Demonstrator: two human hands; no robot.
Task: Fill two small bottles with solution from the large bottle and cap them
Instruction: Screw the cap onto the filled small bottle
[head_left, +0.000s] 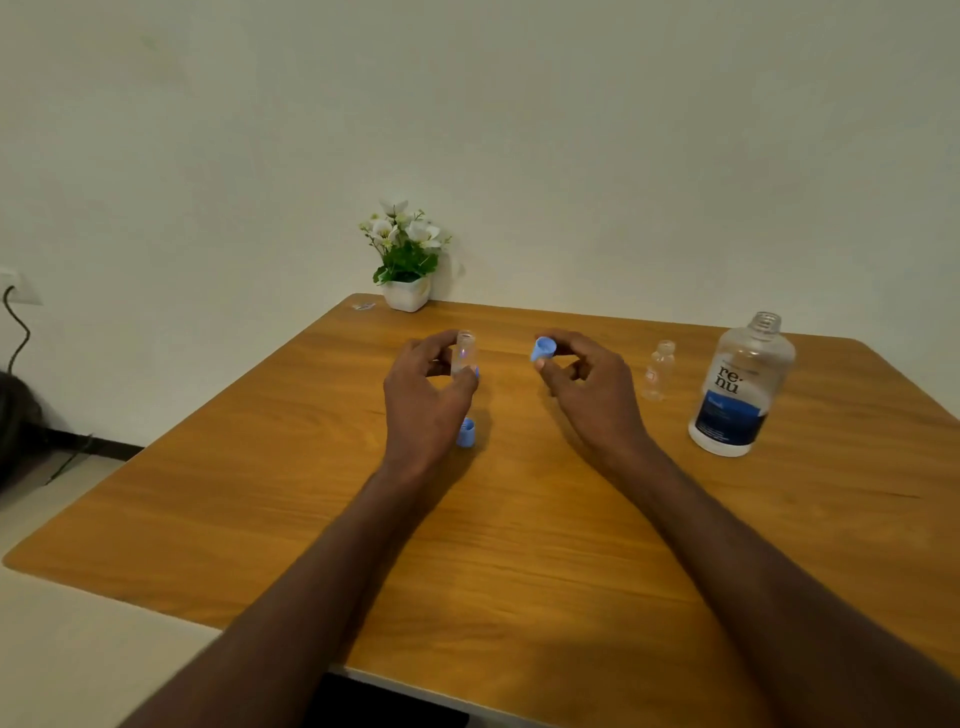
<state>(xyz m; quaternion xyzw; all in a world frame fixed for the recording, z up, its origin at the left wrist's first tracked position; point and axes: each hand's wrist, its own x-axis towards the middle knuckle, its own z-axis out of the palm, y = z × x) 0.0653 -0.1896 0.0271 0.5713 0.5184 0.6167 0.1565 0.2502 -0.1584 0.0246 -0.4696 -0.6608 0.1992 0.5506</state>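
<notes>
My left hand (428, 387) grips a small clear bottle (464, 352), upright and uncapped, over the middle of the wooden table (519, 545). My right hand (587, 382) pinches a blue cap (543, 348) a little to the right of that bottle, apart from it. Another blue cap (466, 433) lies on the table just below my left hand. A second small clear bottle (658, 370) stands uncapped further right. The large clear bottle (740, 387), with a blue and white label and no cap, stands at the right.
A white pot of white flowers (407, 260) stands at the table's back edge against the wall. A small scrap (363, 306) lies beside it. At the far left a wall socket with a black cable (15, 322) and a dark object sit off the table.
</notes>
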